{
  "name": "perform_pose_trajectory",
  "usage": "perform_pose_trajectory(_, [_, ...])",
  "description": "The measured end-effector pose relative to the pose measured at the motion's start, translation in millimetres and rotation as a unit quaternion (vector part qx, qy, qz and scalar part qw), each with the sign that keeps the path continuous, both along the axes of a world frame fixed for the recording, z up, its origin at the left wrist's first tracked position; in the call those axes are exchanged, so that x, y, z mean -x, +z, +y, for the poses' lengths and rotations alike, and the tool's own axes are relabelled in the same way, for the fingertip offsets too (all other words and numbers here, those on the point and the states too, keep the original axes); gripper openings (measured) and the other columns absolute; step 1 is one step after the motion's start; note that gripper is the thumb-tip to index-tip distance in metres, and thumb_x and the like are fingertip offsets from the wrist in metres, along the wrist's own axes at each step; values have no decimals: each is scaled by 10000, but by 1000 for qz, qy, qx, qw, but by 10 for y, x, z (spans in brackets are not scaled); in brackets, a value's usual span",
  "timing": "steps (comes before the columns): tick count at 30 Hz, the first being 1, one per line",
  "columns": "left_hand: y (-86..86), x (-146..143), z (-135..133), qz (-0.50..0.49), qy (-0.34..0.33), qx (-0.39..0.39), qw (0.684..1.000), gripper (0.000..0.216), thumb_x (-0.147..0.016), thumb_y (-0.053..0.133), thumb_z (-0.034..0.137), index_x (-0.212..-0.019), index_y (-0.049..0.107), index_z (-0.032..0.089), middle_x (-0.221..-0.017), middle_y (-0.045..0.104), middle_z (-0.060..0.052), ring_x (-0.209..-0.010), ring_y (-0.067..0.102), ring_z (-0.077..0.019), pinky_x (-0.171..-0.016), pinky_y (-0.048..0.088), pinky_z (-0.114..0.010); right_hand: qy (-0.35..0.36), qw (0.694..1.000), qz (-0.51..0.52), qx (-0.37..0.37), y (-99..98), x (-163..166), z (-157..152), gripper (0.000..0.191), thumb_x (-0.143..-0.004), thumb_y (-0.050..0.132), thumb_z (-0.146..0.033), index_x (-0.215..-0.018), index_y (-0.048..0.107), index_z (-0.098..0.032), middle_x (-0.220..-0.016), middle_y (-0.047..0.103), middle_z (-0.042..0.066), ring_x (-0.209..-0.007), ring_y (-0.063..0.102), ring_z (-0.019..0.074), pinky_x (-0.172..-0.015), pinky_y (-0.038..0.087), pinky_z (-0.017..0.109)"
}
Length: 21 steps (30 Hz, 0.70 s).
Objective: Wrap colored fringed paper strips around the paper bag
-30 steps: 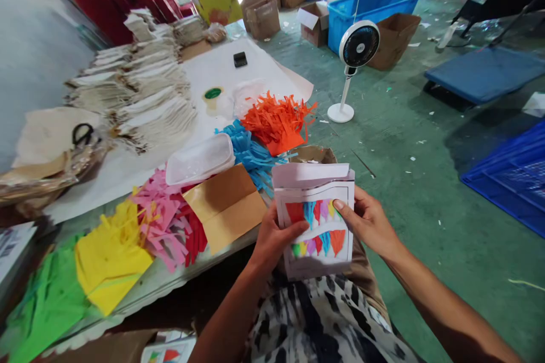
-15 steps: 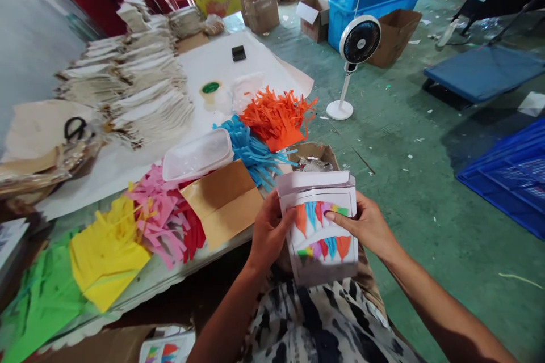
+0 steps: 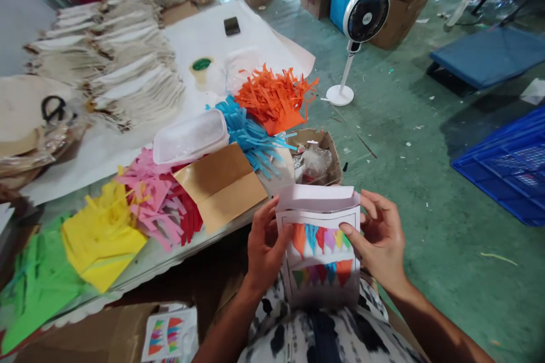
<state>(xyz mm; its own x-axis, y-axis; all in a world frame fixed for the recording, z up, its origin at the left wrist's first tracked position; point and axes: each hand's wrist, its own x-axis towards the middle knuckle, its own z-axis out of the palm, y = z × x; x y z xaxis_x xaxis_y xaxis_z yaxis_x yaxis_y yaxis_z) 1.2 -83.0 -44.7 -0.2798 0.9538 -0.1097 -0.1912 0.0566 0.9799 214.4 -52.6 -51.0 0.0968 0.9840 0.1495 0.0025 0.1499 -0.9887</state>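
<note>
Both hands grip printed paper packet (image 3: 321,249) over lap: left hand (image 3: 264,247) on left edge, right hand (image 3: 381,241) on right edge.

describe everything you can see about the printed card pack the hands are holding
The card pack is a thin white packet that looks like paper or card, printed with a black-lined frame and two rows of multicoloured bunting flags. Its blank top flap is folded over toward the viewer. It is held roughly upright over the person's lap, just off the table's edge. The left hand grips its left edge with the thumb on the front; the right hand holds the right edge, thumb across the print.
</note>
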Motion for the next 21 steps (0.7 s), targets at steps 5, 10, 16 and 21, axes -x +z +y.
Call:
perform_pose_trajectory(5, [-81,64,-116,25,-26,-36,999,416,-844,852,278,-1247,749,277,-1059,741,-37,-824,709,-150,-760,568,-234,47,999,-23,16,-11,-130,-88,411,-886,812,-304,-1238,601,-296,-1148,714,62,-974,725,209,-766,616,315])
perform_pose_trajectory(10, [16,110,-75,47,-17,-36,998,223,-871,826,374,-1033,827,222,-1217,711,-96,-1006,717,-219,-809,585,-266,83,994,-66,38,57,-334,-66,154,-989,683,-362,-1121,697,-284,-1005,733,31,-830,695,181,-696,572,289])
perform_pose_trajectory(16, [100,111,83,76,-24,-89,993,94,-865,831,290,-904,826,204,-1142,742,-110,-1081,706,-239,-857,601,-299,83,992,-82,-42,119,-392,100,46,-928,759,-260,-934,714,-264,-1039,733,53,-1105,690,249,-841,572,355])
perform_pose_trajectory(21, [53,125,114,-13,-37,-106,994,419,-850,845,231,-1236,695,290,-1083,729,-47,-978,705,-189,-758,594,-253,127,986,-84,-68,104,-432,182,507,-918,767,-224,-1391,635,-353,-1109,726,36,-919,669,178,-783,567,331])
